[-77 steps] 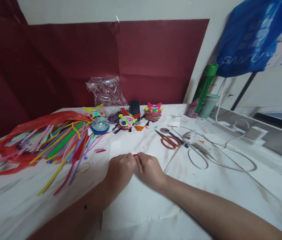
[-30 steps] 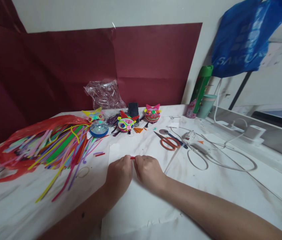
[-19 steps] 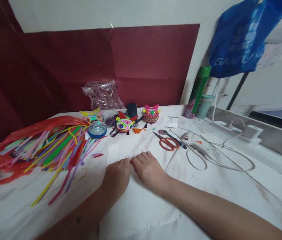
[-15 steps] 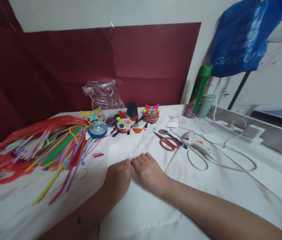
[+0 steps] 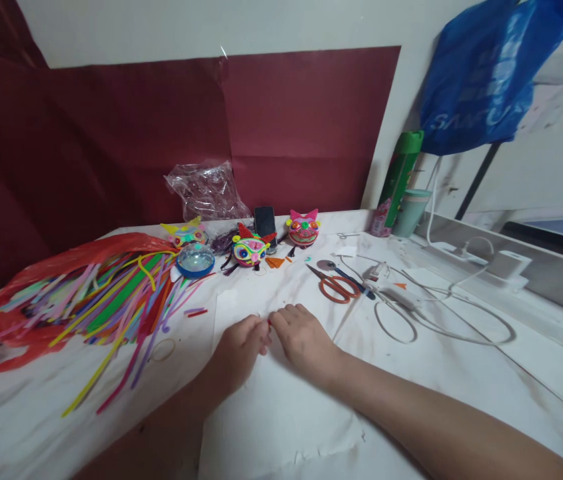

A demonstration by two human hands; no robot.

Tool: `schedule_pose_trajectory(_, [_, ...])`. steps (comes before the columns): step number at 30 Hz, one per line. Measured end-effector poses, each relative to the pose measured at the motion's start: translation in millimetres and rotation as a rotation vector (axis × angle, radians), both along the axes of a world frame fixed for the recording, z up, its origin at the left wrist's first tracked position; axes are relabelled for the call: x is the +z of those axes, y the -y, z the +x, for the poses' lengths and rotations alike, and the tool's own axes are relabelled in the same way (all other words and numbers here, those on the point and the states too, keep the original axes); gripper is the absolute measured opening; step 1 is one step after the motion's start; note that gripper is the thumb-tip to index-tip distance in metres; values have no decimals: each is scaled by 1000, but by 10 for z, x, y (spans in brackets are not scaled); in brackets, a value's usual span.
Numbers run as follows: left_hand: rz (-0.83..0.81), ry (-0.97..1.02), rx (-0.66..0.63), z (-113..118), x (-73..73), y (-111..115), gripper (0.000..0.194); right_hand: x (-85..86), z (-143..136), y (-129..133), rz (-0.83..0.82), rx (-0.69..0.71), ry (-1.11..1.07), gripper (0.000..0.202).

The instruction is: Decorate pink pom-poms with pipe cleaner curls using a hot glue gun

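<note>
One red piece (image 5: 270,323) shows between the hands, over the paper (image 5: 281,427): the right hand (image 5: 306,341) seems to pinch it, while the left hand (image 5: 241,348) curls beside it, and I cannot tell whether that one grips too. A light, even pinch near both ends should keep so small a piece from crushing. Counted on the table (image 5: 421,400): three toy heads (image 5: 302,229), two short strips (image 5: 198,313), one phone (image 5: 264,221), one dome (image 5: 195,260), one cup (image 5: 412,213); the bagged strips (image 5: 121,300) are too many to count.
</note>
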State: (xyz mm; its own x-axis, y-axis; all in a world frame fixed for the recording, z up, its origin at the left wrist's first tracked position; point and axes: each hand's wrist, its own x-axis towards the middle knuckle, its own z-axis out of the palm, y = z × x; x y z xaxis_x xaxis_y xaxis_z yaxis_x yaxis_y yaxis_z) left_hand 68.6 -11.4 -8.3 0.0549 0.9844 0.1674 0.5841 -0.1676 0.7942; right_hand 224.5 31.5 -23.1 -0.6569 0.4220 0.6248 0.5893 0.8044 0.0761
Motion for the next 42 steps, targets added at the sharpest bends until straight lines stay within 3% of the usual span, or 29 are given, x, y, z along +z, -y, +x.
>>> schedule_pose_trajectory(2, [-282,400,-90,-23,16,-26,44,36,41,-29,57,47,-6,17])
schedule_pose_trajectory(4, [-465,658,-207,-40,28,-32,47,58,72,-50,94,105,-18,18])
schedule_pose_trajectory(6, [-522,831,-307,-45,45,-18,43,69,91,-61,97,164,-44,19])
schedule_pose_trajectory(9, [-528,957,-357,-32,74,15,37,68,98,-54,66,213,-102,22])
schedule_pose_trajectory(15, [-423,908,-363,-21,51,43,36,3,50,25,-91,262,-280,19])
schedule_pose_trajectory(20, [-328,873,-323,12,44,68,35,33,19,127,-386,298,-415,18])
schedule_pose_trajectory(22, [-287,858,-285,38,49,82,36,57,14,156,-433,282,-440,18])
schedule_pose_trajectory(31, [-314,806,-206,35,71,48,46,28,12,147,-484,102,-397,19])
schedule_pose_trajectory(36, [-286,775,-1,-35,84,-63,58,80,36,114,-612,-111,-205,18])
schedule_pose_trajectory(39, [-351,702,-69,-54,63,-71,50,99,24,143,-658,-121,-164,19])
schedule_pose_trajectory(42, [-420,821,-162,-53,44,-60,42,83,13,158,-769,-6,-268,22])
